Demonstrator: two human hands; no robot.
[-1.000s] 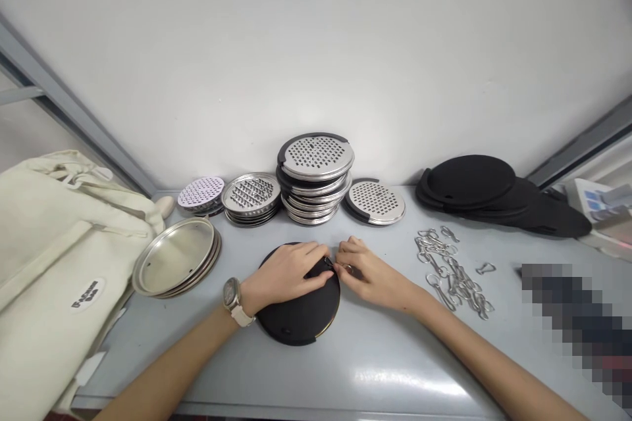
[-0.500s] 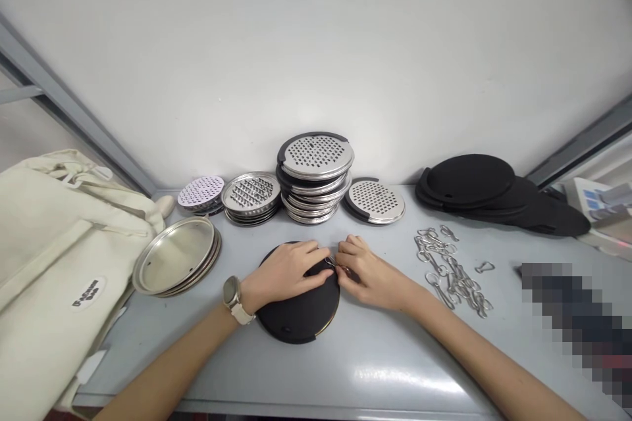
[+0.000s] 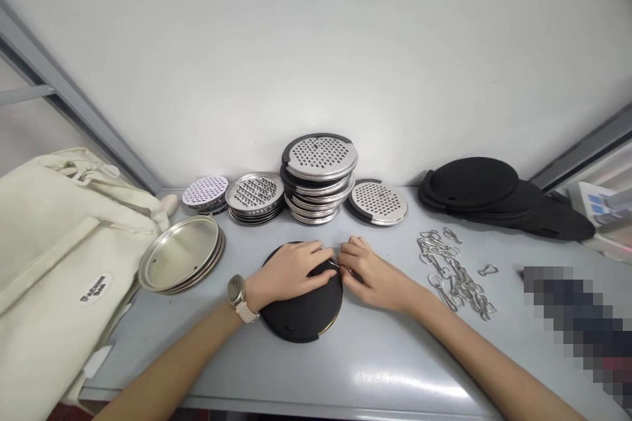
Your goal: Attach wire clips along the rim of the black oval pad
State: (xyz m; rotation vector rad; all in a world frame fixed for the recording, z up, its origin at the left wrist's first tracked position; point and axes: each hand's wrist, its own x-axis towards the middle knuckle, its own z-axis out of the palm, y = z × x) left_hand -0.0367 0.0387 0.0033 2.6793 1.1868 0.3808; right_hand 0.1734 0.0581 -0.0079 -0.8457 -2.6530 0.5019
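A round black disc (image 3: 303, 312) with a thin metal rim lies flat on the grey table (image 3: 375, 362) in front of me. My left hand (image 3: 289, 273), with a watch on its wrist, rests on the disc's top, fingers curled toward its right edge. My right hand (image 3: 368, 273) is pinched at that same edge, holding a small metal ring clip (image 3: 334, 264) between the fingertips. Both hands meet at the clip.
Behind the hands stand stacks of perforated steel grater discs (image 3: 320, 174), a lone one (image 3: 378, 202), and plain steel lids (image 3: 180, 253) at left. Loose metal clips (image 3: 454, 273) lie at right, black discs (image 3: 494, 194) behind them. A cream cloth bag (image 3: 59, 250) fills the left.
The hands have barely moved; the right fingers have closed in a little on the clip at the disc's edge. The view has shifted slightly.
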